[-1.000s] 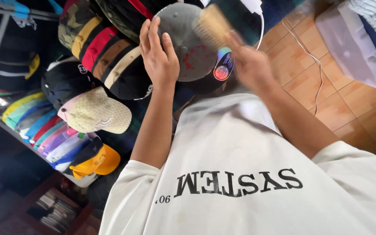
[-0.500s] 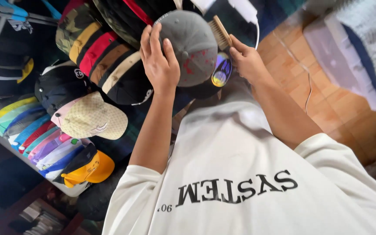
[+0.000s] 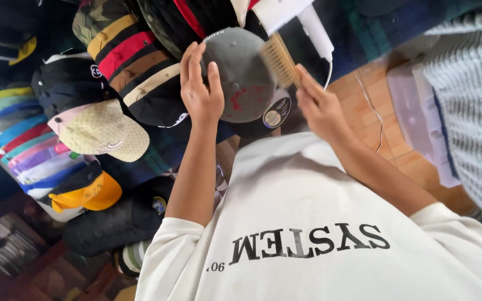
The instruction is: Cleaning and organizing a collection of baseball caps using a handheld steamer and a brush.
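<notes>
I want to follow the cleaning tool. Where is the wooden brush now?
In the head view, the wooden brush is near the top centre, held in the right hand, its bristles at the right edge of the grey cap that the left hand steadies.

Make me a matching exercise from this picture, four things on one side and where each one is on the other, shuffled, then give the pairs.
Things:
1. grey cap
2. wooden brush
3. beige cap
4. orange cap

Places:
A. held in the right hand
B. low on the left, under the row of coloured brims
C. steadied by the left hand
D. left of the left hand, brim toward the camera

Pairs: 1-C, 2-A, 3-D, 4-B
</notes>
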